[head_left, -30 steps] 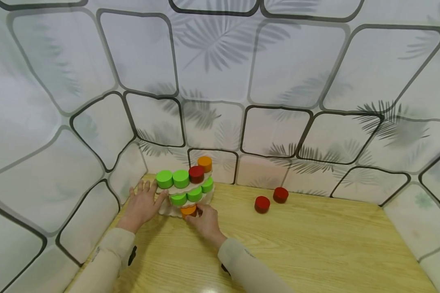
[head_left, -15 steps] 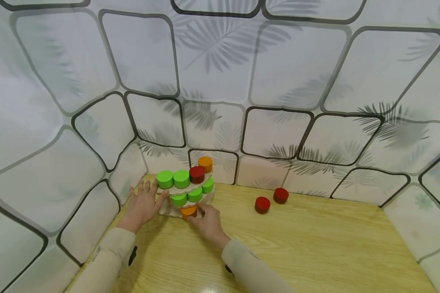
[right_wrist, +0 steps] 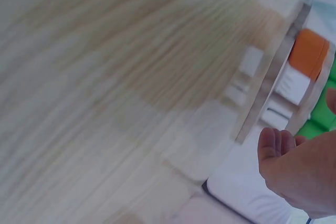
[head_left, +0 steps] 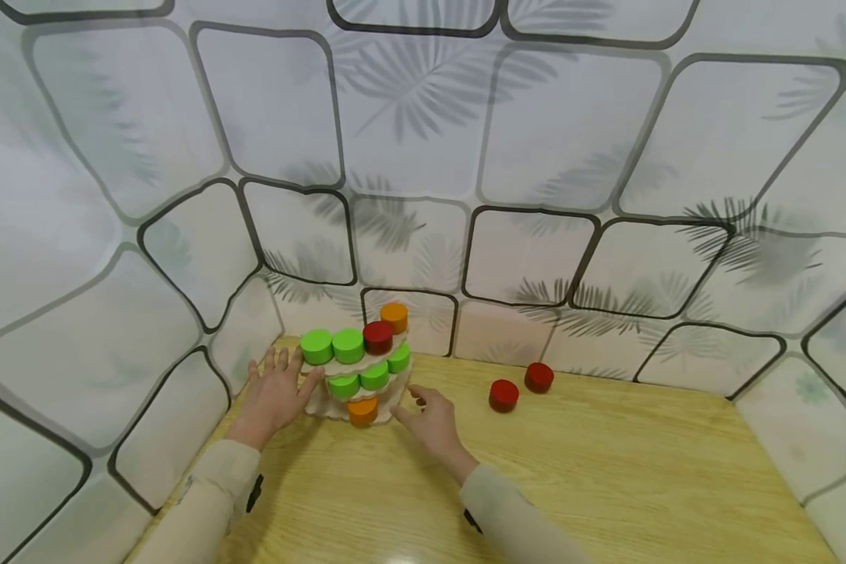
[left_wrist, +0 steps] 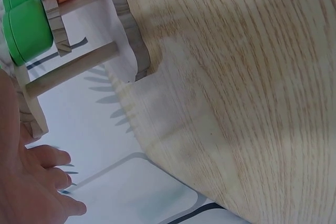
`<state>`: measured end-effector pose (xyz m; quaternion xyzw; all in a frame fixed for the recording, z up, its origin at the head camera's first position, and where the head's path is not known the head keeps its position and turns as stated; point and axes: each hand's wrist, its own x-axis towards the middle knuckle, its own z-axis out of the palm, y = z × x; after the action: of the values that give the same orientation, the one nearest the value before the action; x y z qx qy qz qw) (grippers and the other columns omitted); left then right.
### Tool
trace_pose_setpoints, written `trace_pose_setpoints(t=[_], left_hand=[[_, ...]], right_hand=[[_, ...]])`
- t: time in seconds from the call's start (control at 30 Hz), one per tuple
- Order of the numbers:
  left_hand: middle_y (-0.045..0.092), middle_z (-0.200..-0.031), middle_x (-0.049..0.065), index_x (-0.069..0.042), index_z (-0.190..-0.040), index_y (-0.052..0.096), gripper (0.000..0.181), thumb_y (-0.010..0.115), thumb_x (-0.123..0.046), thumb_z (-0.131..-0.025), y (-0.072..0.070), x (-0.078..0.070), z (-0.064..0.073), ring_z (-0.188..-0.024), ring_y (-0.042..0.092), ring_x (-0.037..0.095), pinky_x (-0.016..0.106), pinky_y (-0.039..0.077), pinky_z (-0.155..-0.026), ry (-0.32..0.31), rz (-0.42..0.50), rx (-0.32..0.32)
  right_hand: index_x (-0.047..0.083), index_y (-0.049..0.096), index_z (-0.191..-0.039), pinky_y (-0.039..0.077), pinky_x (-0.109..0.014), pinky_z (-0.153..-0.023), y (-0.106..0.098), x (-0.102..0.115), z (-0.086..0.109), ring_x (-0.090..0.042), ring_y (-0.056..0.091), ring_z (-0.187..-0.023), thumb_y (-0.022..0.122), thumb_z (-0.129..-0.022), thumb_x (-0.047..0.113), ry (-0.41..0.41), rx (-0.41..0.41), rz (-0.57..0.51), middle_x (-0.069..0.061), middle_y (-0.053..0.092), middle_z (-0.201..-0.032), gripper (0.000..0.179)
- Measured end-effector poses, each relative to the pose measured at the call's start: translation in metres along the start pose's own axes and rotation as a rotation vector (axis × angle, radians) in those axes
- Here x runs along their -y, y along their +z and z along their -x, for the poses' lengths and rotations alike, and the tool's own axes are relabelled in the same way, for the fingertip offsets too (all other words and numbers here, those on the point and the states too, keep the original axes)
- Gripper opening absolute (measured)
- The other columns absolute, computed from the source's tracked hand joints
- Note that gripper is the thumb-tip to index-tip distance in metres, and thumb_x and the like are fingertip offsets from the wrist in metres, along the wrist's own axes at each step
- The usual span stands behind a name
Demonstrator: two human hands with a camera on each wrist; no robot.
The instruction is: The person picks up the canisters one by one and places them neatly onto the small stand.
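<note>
A tiered pale stand (head_left: 326, 406) with wavy-edged shelves stands near the wall at the left. Its upper shelf carries two green discs (head_left: 348, 345) and a red disc (head_left: 377, 338). Smaller-looking green discs (head_left: 374, 375) line the shelf below. An orange disc (head_left: 363, 412) sits alone on the bottom shelf, another orange disc (head_left: 394, 317) at the top. My left hand (head_left: 275, 395) rests against the stand's left end, fingers extended past the shelf edge in the left wrist view. Beside the right end, my right hand (head_left: 432, 421) holds nothing, thumb and fingers apart.
Two red discs (head_left: 504, 395) lie on the wood-grain table (head_left: 606, 470), right of the stand. Patterned walls (head_left: 409, 243) rise directly behind the stand and along the left side.
My right hand has let go of the orange disc on the bottom shelf and moved right, off the stand. My left hand and the stand stay in place.
</note>
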<state>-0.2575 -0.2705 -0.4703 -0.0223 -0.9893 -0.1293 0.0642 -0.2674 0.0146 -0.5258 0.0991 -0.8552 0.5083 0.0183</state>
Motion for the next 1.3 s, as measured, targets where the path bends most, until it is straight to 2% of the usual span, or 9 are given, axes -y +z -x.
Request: trace_pose_setpoints(t=[0.37,0.7,0.9,1.0,1.13,1.3], left_hand=[[0.030,-0.162,0.042,0.006,-0.163,0.031,0.084,0.026,-0.061,-0.112,0.002,0.000,0.000,-0.155,0.018,0.062,0.082,0.010,-0.119,0.000,0.013,-0.001],[0.029,-0.162,0.043,0.007,-0.163,0.030,0.085,0.026,-0.061,-0.112,0.001,-0.001,0.001,-0.154,0.017,0.063,0.082,0.011,-0.119,-0.001,0.027,0.006],[0.031,-0.161,0.043,0.008,-0.161,0.033,0.084,0.027,-0.060,-0.112,0.001,-0.001,0.001,-0.153,0.019,0.063,0.083,0.013,-0.118,0.002,0.021,0.006],[0.031,-0.161,0.043,0.008,-0.161,0.033,0.084,0.027,-0.060,-0.112,0.001,-0.001,0.001,-0.153,0.019,0.063,0.083,0.013,-0.118,0.003,0.019,0.004],[0.031,-0.161,0.043,0.008,-0.161,0.033,0.084,0.027,-0.060,-0.112,0.001,-0.001,0.001,-0.153,0.019,0.063,0.083,0.013,-0.118,0.001,0.020,0.002],[0.031,-0.161,0.043,0.008,-0.161,0.032,0.084,0.026,-0.060,-0.112,0.001,-0.001,0.000,-0.153,0.019,0.063,0.083,0.013,-0.118,-0.003,0.021,0.006]], right_hand=[[-0.002,0.068,-0.135,0.058,-0.053,-0.098,-0.048,-0.022,0.003,-0.042,0.066,-0.117,0.082,-0.092,0.025,-0.007,-0.141,0.023,-0.024,0.070,-0.131,0.052],[0.000,0.068,-0.136,0.057,-0.053,-0.098,-0.087,-0.041,0.008,-0.040,0.066,-0.116,0.082,-0.093,0.025,0.037,-0.204,0.040,-0.023,0.070,-0.130,0.052],[0.001,0.069,-0.135,0.060,-0.050,-0.091,-0.109,-0.055,0.011,-0.037,0.068,-0.111,0.083,-0.093,0.026,0.100,-0.285,0.055,-0.023,0.072,-0.124,0.051],[0.000,0.066,-0.139,0.060,-0.051,-0.090,-0.119,-0.061,0.013,-0.039,0.066,-0.113,0.083,-0.093,0.025,0.151,-0.313,0.035,-0.024,0.068,-0.131,0.055],[0.001,0.059,-0.147,0.059,-0.053,-0.092,-0.129,-0.070,0.012,-0.042,0.063,-0.121,0.080,-0.095,0.026,0.205,-0.313,0.018,-0.025,0.063,-0.139,0.061],[0.002,0.057,-0.150,0.059,-0.050,-0.090,-0.135,-0.075,0.009,-0.041,0.060,-0.125,0.080,-0.096,0.029,0.242,-0.296,0.032,-0.026,0.063,-0.140,0.065]])
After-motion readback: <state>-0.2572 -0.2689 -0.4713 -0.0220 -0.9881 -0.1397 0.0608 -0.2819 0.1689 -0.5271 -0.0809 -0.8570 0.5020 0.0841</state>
